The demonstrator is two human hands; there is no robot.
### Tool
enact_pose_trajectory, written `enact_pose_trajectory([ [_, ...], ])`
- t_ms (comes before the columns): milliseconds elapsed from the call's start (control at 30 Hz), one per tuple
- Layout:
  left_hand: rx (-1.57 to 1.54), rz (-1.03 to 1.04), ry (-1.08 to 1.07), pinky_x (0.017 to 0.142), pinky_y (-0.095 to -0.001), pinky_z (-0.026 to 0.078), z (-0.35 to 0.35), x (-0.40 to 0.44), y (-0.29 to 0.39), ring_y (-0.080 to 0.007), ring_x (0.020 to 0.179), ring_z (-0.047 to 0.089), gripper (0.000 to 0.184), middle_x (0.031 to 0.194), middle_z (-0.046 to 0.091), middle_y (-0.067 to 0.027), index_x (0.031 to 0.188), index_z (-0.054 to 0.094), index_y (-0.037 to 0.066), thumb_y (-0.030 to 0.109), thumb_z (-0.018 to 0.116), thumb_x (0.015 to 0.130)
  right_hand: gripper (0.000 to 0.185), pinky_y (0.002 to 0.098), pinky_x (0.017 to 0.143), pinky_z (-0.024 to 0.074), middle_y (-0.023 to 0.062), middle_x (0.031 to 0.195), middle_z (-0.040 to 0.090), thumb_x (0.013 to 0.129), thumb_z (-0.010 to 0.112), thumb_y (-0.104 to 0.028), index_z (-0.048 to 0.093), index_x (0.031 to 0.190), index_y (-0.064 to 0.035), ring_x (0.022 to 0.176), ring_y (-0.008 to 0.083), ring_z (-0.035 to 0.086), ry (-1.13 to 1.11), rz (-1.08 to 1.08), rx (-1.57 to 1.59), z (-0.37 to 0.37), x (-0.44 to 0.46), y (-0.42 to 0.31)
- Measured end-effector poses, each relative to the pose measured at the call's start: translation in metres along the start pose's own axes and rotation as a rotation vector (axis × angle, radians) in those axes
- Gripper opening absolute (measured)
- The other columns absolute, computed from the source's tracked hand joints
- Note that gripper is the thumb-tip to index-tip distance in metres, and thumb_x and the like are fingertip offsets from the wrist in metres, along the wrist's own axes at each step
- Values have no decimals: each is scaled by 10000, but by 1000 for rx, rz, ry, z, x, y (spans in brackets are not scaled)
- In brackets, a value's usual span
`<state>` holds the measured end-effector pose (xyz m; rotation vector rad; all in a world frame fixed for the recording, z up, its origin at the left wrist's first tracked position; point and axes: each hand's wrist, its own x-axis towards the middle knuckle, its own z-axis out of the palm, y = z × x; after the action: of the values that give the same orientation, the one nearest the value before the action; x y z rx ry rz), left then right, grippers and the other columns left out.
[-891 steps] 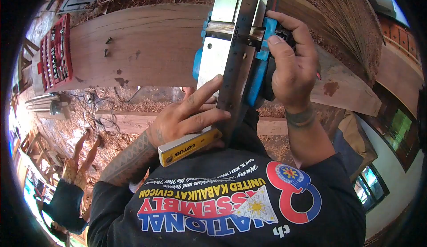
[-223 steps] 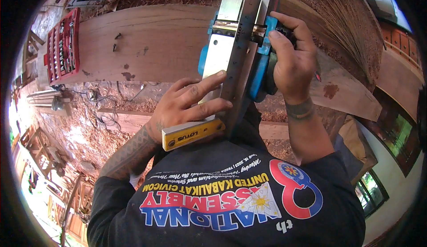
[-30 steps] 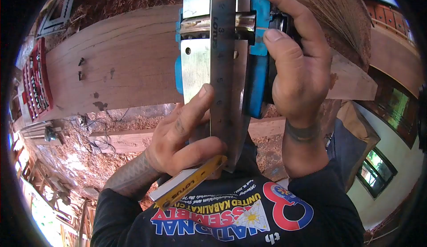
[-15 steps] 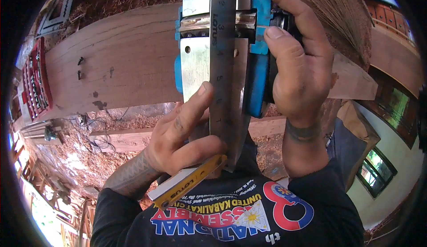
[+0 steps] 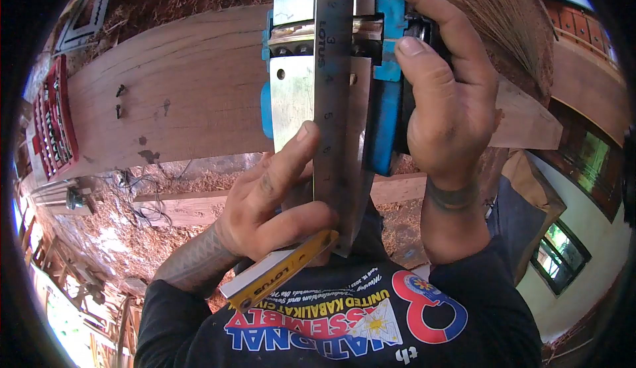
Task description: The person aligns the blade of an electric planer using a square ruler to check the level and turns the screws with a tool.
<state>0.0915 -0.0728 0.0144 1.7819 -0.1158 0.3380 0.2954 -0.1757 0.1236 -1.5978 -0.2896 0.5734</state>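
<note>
An upturned blue electric planer [image 5: 291, 103] with a shiny metal sole is held up before my chest, its cutter drum showing across the middle. My left hand [image 5: 278, 202] holds a LOTUS square [image 5: 331, 116], whose steel blade lies lengthwise over the sole. The square's yellow-edged handle [image 5: 281, 272] sticks out below that hand, near the black shirt [image 5: 331, 321]. My right hand [image 5: 454, 96] grips the planer's right side, thumb and forefinger at the blue housing beside the drum. Its other fingers are largely hidden.
Behind the planer lies a wide wooden board [image 5: 199, 83] with two small dark bolts [image 5: 120, 100] on it. A red tool case [image 5: 56, 119] sits at its left end. Wood shavings, cords and a long timber [image 5: 179, 206] are on the ground; a stick broom [image 5: 510, 23] is upper right.
Compared with several seconds ago, the planer and square stand more upright and look larger, and the yellow handle slants more steeply. Over the last second, hardly anything has moved.
</note>
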Motion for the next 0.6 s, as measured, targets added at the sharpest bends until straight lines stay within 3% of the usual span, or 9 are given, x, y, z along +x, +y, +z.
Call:
enact_pose_trajectory([
  [233,12,31,4,1042,-533,621,-1,1,-2,-593,1393,623,283,1643,369,-498,1108,755,121,218,875,871,493,386,828,611,177,1055,730,973,624,-236,664,1377,43,885,206,719,26,6,-10,2,-1,3],
  [367,19,65,10,1059,-537,611,-1,3,-3,-589,1398,623,290,1655,357,-494,1112,761,124,223,880,867,433,250,957,509,93,1264,730,1030,549,-40,678,1430,62,1043,104,646,-106,-325,-384,-33,18,38],
  [467,-39,58,2,1087,-545,591,-2,1,-3,-587,1417,606,308,1684,326,-475,1128,769,131,212,893,858,369,317,920,529,107,1117,712,992,660,-87,742,1346,-17,996,175,656,-54,-376,-358,-34,21,45],
  [600,-126,31,35,1178,-563,519,-3,-2,-3,-582,1515,506,382,1771,212,-409,1183,798,144,155,931,825,340,334,907,539,128,1114,733,1004,670,-93,758,1328,-34,961,206,680,-34,-460,-448,-33,22,45],
])
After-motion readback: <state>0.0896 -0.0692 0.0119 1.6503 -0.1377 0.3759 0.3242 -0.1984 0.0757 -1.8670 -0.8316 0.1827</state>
